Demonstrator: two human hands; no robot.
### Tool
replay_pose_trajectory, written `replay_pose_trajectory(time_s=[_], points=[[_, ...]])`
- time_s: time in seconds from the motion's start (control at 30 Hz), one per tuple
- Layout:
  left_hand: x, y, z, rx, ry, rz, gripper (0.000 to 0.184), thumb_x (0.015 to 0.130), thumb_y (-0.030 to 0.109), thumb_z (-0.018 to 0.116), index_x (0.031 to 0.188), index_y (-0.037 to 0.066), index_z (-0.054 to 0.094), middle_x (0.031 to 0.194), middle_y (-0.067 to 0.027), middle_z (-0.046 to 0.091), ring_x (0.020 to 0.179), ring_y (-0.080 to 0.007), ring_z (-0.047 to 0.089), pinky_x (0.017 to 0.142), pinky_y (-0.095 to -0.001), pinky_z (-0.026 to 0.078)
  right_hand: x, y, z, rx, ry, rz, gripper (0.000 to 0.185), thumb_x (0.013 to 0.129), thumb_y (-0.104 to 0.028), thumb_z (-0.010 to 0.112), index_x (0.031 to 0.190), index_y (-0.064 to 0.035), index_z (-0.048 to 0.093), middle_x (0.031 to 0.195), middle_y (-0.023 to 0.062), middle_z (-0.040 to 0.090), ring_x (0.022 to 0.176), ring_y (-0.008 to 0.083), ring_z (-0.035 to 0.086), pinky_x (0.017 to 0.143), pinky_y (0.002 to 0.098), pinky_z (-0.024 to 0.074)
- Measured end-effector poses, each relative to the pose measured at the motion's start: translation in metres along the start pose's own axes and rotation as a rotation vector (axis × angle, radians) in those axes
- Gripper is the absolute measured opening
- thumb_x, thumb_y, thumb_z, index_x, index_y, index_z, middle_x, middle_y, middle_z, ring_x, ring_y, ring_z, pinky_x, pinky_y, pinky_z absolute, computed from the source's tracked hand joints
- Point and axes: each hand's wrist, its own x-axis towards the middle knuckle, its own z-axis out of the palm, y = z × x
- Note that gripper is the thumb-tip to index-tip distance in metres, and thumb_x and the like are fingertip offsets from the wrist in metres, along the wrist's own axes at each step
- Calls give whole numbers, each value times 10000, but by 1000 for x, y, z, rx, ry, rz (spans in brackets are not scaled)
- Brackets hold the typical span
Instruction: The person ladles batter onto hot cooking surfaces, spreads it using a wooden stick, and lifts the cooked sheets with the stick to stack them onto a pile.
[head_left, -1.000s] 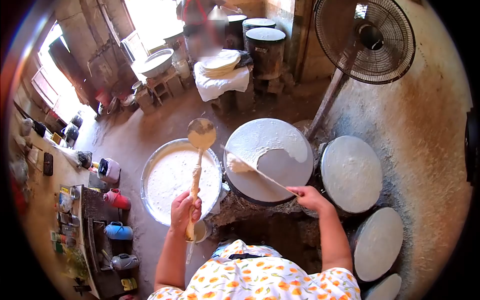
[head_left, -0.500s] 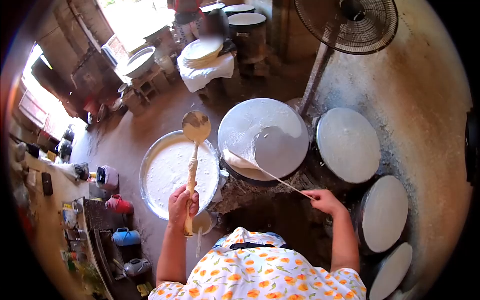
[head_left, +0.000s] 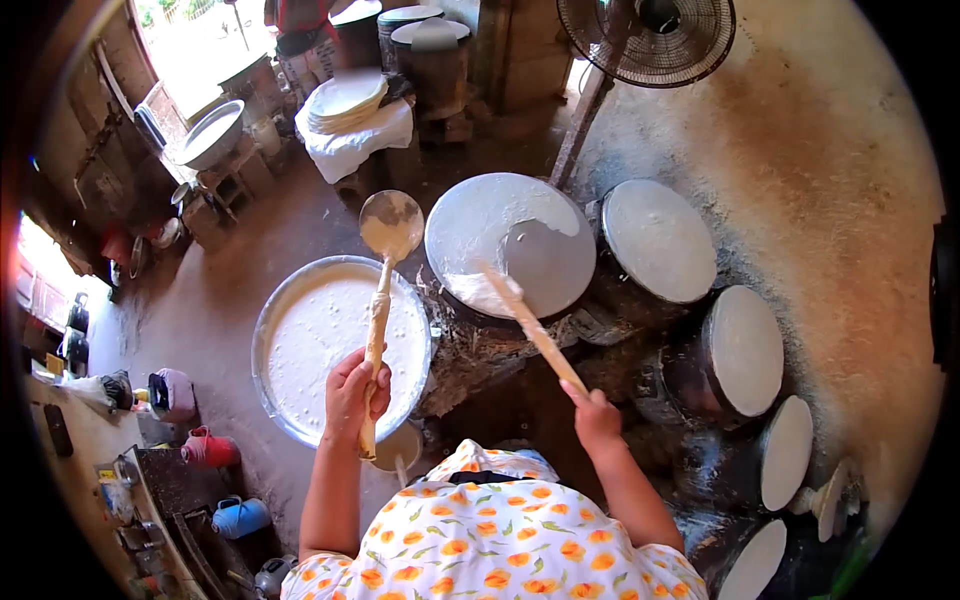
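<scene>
My left hand (head_left: 355, 395) is closed around the batter-coated wooden handle of a ladle (head_left: 392, 228), its bowl pointing away from me. Under it stands a wide metal basin (head_left: 262, 345) of white, lumpy batter (head_left: 335, 330). My right hand (head_left: 597, 418) grips one end of a flat wooden stick (head_left: 545, 345). The stick's far end reaches the near edge of a round steamer top (head_left: 550, 265), by a bunched white patch of batter sheet (head_left: 478, 292). White batter coats the far and left part of that top; a grey area lies bare at its right.
More round white-topped steamers (head_left: 660, 240) curve along the right wall. A standing fan (head_left: 650, 40) is at the back. A stack of white sheets (head_left: 345, 100) rests on a cloth-covered stand, with a person (head_left: 300, 35) behind it. Jugs (head_left: 240, 517) line the left.
The stick has turned from edge-on to showing its flat face, and my right hand has moved left. The view has shifted rightward. The ladle stays upright in my left hand.
</scene>
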Motion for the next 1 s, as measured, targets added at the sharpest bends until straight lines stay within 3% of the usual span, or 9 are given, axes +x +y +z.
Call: replay_pose_trajectory(time_s=[0.13,0.2,0.3,0.43,0.67,0.77,0.9,0.93,1.0], points=[[-4,1,-14,7,-5,-10,292,930,138,447,1171,-14,510,687,-40,530,395,-70,416,337,-196,324,-12,-18,-11,-86,-44,96,496,870,-106,504,1266,-406,510,750,141,493,581,339,579,536,451,493],[-4,2,-16,14,-2,-21,292,926,136,449,1169,-14,510,683,-40,528,395,-72,418,338,-198,327,-3,-50,0,99,23,-29,468,879,-111,490,1258,-384,522,760,145,504,584,349,577,545,458,495],[-2,4,-17,13,-20,-30,288,924,128,444,1166,-13,510,682,-40,528,393,-74,419,337,-199,328,10,-88,9,176,-129,-65,438,895,-112,450,1267,-331,523,786,160,524,622,366,583,572,457,501],[0,6,-16,62,-6,-20,313,928,166,457,1162,-35,510,675,-32,519,379,-60,380,326,-191,309,-14,-49,3,52,-206,108,474,904,-131,440,1291,-403,479,809,173,532,662,372,607,607,460,507],[8,-4,-10,46,-22,-45,285,925,114,432,1164,-18,512,678,-43,525,387,-75,416,328,-202,321,-17,-2,-20,56,-136,234,543,826,-40,503,1273,-348,516,780,176,538,714,388,587,660,467,495],[13,-9,2,57,-32,-42,285,926,119,433,1163,-18,514,678,-43,524,387,-74,414,326,-200,320,11,12,-3,339,63,185,507,803,-8,501,1263,-217,544,773,217,600,746,398,586,689,461,488],[18,-9,17,70,-39,-18,283,928,132,443,1156,-18,518,676,-38,523,385,-72,412,326,-199,320,7,-2,-1,732,230,-83,471,799,5,497,1198,-224,601,753,198,591,722,392,584,685,443,499],[19,-10,20,77,-40,-18,283,928,132,443,1156,-18,518,676,-38,523,385,-72,412,326,-199,320,-12,2,-14,569,-46,-24,504,814,-12,474,1210,-303,587,720,180,561,687,379,579,670,431,506],[20,-12,25,69,-9,-12,282,931,142,446,1151,-20,517,680,-33,526,386,-70,411,325,-200,320,-38,17,-15,334,-258,11,508,841,-54,453,1215,-379,566,715,164,539,653,370,573,644,441,505]])
